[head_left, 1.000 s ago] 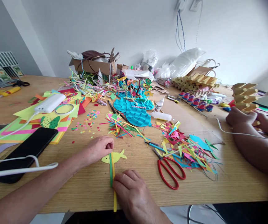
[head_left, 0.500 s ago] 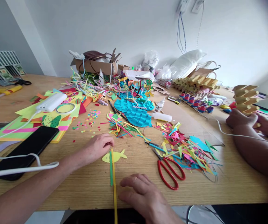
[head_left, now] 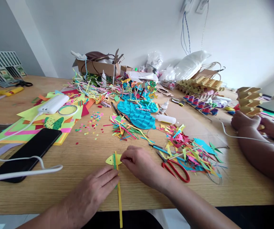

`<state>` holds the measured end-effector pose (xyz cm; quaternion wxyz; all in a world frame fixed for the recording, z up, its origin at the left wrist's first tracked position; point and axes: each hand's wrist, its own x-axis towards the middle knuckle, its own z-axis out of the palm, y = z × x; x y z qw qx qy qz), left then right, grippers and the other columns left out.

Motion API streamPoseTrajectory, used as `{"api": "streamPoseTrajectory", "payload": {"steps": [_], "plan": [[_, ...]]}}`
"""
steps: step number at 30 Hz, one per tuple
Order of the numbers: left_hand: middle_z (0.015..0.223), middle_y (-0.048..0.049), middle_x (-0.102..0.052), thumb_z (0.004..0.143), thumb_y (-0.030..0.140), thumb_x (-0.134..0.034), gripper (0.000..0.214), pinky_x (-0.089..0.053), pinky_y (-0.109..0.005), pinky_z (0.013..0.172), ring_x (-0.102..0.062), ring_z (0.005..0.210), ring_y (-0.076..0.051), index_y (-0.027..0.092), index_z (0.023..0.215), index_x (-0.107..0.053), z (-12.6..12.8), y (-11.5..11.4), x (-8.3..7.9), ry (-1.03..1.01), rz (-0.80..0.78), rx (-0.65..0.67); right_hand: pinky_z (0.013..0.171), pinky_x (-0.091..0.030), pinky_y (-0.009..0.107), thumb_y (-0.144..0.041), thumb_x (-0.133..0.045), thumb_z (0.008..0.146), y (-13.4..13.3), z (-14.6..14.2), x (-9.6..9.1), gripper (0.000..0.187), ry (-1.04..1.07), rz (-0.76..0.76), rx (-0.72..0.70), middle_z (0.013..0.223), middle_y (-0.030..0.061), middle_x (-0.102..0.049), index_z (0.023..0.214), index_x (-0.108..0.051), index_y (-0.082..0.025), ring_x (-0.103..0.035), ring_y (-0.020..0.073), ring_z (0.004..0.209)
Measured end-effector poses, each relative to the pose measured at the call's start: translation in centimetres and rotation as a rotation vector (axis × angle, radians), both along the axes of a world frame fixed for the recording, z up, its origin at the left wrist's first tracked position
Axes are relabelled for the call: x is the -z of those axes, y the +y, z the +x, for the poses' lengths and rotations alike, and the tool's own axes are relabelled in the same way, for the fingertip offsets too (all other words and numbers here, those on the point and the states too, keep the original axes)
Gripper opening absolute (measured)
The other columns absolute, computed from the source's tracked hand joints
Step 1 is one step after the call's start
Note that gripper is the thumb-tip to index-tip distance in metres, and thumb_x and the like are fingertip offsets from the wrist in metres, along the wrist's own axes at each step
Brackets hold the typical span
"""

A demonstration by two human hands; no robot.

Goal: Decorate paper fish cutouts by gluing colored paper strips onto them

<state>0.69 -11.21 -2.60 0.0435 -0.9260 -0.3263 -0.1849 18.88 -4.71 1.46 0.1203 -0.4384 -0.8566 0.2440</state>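
A small yellow paper fish lies on the wooden table in front of me, its tail covered by fingers. A green paper strip and a long yellow paper strip cross its body; the yellow one runs down past the table's front edge. My left hand rests flat with stretched fingers over both strips, just below the fish. At the tail end, my right hand has thumb and fingertips pinched together on the fish. Red-handled scissors lie to the right of my right hand.
Paper scraps spread on the right, near a blue pen. A phone and coloured sheets lie left. Blue card shapes and a glue bottle stand behind. Another person's hands hold egg-carton card.
My left hand has left the yellow strip's upper end and come down flat over the strips. My right hand has moved up to the fish's tail and closed there.
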Motion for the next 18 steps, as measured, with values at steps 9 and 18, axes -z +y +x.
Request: {"api": "streamPoseTrajectory", "payload": {"steps": [9,18], "plan": [[0.104,-0.0020,-0.066,0.093,0.010,-0.026,0.037,-0.049,-0.027,0.082,-0.057,0.095,-0.015,0.017,0.106,-0.060,-0.2,-0.3,1.0,-0.066,0.051,-0.008,0.064,-0.038,0.019,-0.013,-0.049,0.078,0.8,-1.7,0.4,0.020,-0.185,-0.016,-0.048,0.077,0.0031,-0.066,0.076,-0.069,-0.016,-0.057,0.0122,0.071],[0.103,-0.0009,-0.066,0.094,0.011,-0.023,0.038,-0.045,-0.028,0.083,-0.055,0.095,-0.016,0.017,0.107,-0.059,0.0,-0.5,1.1,-0.091,0.053,-0.025,0.060,-0.036,0.021,-0.015,-0.047,0.077,1.7,-2.4,1.1,0.021,-0.240,0.020,-0.053,0.074,0.0043,-0.066,0.072,-0.068,-0.016,-0.057,0.0132,0.069]]}}
